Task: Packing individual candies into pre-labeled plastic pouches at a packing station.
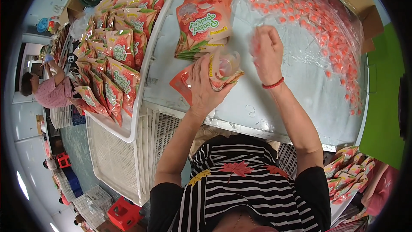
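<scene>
My left hand [201, 83] is wrapped round a red and green candy pouch [182, 81] whose open mouth faces up and to the right. Something clear shows at the pouch's mouth. To the right of it, my right hand [269, 53] is raised over the table with its fingers curled. Pinkish wrapped candies [255, 45] show at those fingers, smeared by motion. Just beyond my left hand lies a stack of flat pouches [204, 21]. A large spread of small red candies in clear wrappers [317, 30] covers the table's far right side.
On the left, a white plastic tray [143, 81] holds several rows of filled pouches, above stacked crates [113, 159]. A clear plastic sheet and a cardboard box [371, 28] stand at the far right. Other people work at the left and lower right. Red stools [124, 215] stand on the floor.
</scene>
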`<move>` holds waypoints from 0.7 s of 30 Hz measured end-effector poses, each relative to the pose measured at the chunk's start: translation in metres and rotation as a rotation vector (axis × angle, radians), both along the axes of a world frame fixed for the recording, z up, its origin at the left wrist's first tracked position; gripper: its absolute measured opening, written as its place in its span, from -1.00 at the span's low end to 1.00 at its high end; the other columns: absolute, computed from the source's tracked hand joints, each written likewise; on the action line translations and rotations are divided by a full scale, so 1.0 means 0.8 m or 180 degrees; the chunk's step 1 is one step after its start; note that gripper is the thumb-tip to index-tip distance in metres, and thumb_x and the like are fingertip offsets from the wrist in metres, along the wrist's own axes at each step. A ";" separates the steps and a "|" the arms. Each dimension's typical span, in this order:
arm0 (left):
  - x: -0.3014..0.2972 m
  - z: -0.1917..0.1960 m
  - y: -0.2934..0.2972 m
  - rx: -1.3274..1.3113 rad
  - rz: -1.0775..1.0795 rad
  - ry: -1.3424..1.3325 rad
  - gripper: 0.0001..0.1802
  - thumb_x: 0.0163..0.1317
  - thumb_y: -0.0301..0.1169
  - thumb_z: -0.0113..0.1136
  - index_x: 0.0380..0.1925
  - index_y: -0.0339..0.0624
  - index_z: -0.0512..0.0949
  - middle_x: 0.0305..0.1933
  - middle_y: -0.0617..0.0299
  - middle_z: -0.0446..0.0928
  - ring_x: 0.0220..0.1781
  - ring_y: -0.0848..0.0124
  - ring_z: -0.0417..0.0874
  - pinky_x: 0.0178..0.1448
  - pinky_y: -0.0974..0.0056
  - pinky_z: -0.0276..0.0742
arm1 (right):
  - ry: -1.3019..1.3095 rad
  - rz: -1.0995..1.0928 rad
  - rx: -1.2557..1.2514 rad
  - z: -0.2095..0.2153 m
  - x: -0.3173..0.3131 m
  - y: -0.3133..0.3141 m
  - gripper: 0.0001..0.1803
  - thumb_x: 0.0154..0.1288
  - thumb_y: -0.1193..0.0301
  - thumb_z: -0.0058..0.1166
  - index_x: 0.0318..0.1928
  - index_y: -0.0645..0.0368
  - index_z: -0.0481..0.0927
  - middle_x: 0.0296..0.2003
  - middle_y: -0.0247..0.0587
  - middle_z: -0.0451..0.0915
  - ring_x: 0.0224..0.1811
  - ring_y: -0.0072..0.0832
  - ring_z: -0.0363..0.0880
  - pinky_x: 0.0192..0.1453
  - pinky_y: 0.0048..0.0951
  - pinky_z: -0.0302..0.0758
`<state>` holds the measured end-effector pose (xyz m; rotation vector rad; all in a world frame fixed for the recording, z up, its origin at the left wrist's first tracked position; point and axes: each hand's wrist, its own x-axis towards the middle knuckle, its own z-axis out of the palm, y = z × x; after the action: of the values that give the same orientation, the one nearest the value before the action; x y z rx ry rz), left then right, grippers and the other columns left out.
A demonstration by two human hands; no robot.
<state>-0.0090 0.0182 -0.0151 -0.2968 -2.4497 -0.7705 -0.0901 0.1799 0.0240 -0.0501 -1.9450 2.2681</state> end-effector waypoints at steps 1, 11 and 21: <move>-0.001 -0.003 0.002 0.0088 -0.0044 -0.0033 0.10 -0.34 -0.27 0.57 0.23 -0.33 0.14 0.17 -0.08 0.30 0.17 -0.04 0.35 0.22 -0.04 0.28 | -0.0038 0.0187 -0.0522 0.021 0.001 -0.010 -0.83 0.36 0.32 -0.06 -0.31 0.15 0.42 -0.47 -0.49 0.40 -0.54 -0.69 0.30 -0.47 -0.62 0.32; -0.008 -0.010 0.022 0.0430 -0.0006 0.0022 0.07 -0.32 -0.31 0.52 0.23 -0.34 0.12 0.15 -0.11 0.30 0.17 -0.06 0.34 0.24 -0.08 0.26 | 0.0889 0.0269 0.1244 -0.002 0.031 -0.030 -0.88 0.24 0.50 0.04 -0.24 0.24 0.41 -0.43 -0.34 0.41 -0.37 -0.61 0.40 -0.32 -0.51 0.42; -0.014 -0.027 0.023 0.0199 -0.0111 0.0317 -0.05 -0.14 -0.30 0.40 0.24 -0.35 0.10 0.16 -0.12 0.27 0.22 -0.03 0.30 0.30 -0.12 0.13 | 0.2136 0.0220 0.2187 0.008 0.060 -0.025 -0.93 0.19 0.58 -0.03 -0.31 0.32 0.49 -0.40 0.01 0.52 -0.31 -0.10 0.51 -0.25 -0.22 0.47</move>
<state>-0.0200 0.0369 -0.0365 -0.3467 -2.3283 -0.8255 -0.0424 0.1602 0.0301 0.7492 -2.1727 1.2591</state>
